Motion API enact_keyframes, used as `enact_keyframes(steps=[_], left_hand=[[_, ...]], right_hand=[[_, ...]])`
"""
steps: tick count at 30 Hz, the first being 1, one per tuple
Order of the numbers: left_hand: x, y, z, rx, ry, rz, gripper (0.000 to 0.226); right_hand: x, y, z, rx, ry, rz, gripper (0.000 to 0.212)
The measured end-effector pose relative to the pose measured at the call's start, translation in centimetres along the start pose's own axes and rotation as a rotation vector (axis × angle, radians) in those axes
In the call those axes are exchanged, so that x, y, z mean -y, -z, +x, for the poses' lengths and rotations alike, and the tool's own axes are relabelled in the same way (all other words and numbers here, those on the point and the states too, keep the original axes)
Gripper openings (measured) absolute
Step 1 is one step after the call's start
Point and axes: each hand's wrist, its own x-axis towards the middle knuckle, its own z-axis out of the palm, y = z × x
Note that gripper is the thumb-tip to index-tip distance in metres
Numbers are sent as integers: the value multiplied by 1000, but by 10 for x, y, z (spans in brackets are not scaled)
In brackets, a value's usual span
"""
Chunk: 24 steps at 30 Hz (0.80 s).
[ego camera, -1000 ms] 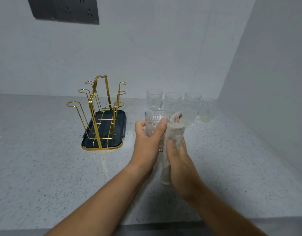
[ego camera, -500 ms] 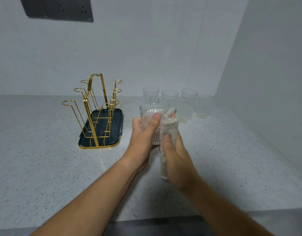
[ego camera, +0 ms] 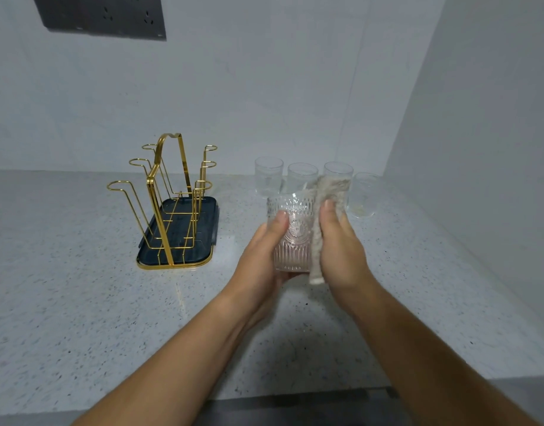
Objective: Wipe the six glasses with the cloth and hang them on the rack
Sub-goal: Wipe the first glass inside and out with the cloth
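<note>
My left hand (ego camera: 261, 256) grips an embossed clear glass (ego camera: 293, 238), held upright above the counter. My right hand (ego camera: 341, 247) presses a beige cloth (ego camera: 329, 192) against the glass's right side; the cloth hangs down past the glass's base. Behind them several more glasses stand in a row by the back wall, among them one at the left (ego camera: 268, 179) and one at the far right (ego camera: 365, 195). The gold wire rack (ego camera: 166, 198) on its dark tray (ego camera: 203, 207) stands to the left with nothing hanging on it.
The speckled white counter (ego camera: 80, 302) runs to a dark front edge (ego camera: 295, 407). A wall closes the right side (ego camera: 479, 149). A dark socket panel (ego camera: 101, 13) is on the back wall, upper left.
The cloth has shifted from over the glass's rim to its right side, leaving the front of the glass uncovered. My hands sit slightly further apart.
</note>
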Motion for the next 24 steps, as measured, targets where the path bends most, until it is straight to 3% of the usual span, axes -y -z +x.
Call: enact_keyframes(steps=[2,5,6,8,11,15,20,24], left_hand=[[-2,-1,3,4,-3,-9,55],[-8,-1,9,-177,-80,108,89],[-9,1,9,-206,-122,166,91],[-6,6,8,-209,-176,234,76],[-6,5,5,-154,-149,190,56],[-4,0,7,-29,-2,86,46],[-2,2,12,-70,-59,180,73],[1,4,10,-90,-122,226,72]], right_hand=[[0,-2,-1,10,-9,11,43],[-18,-19,-23,88,85,-34,45],[-27,-23,-29,104,124,-40,52],[-36,-24,-33,132,126,-42,64],[-31,-16,-21,99,75,-29,62],[-14,-2,4,-41,3,55,52],[-33,-15,-21,71,81,13,50],[-47,-18,-29,103,138,-5,62]])
